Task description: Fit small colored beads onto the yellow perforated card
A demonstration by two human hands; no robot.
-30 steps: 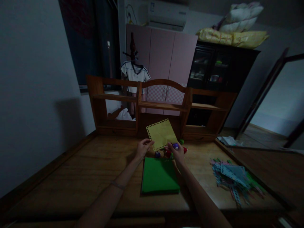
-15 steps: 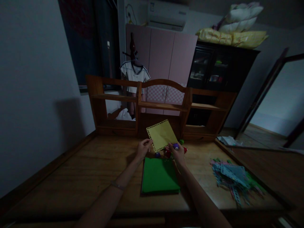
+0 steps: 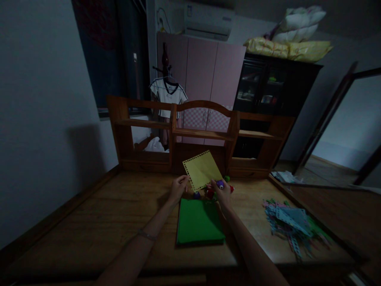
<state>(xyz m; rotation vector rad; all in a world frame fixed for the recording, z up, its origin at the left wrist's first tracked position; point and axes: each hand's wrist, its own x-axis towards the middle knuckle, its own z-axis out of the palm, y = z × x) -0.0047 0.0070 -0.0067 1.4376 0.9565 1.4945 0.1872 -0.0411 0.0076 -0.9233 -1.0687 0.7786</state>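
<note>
So I've got this yellow sheet (image 3: 202,169) up off the desk (image 3: 89,222), tilted, in front of the wooden hutch (image 3: 175,131). My left hand (image 3: 177,187) pinches its lower left edge, fingers closed on it. My right hand (image 3: 222,190) is closed on the lower right corner, with a small purple punch (image 3: 220,183) in it too. Feels like thin, light card to me, floppy, so edges are the place to grip. The green stack (image 3: 199,221) lies flat just below. No containers here; the hutch shelves look bare.
</note>
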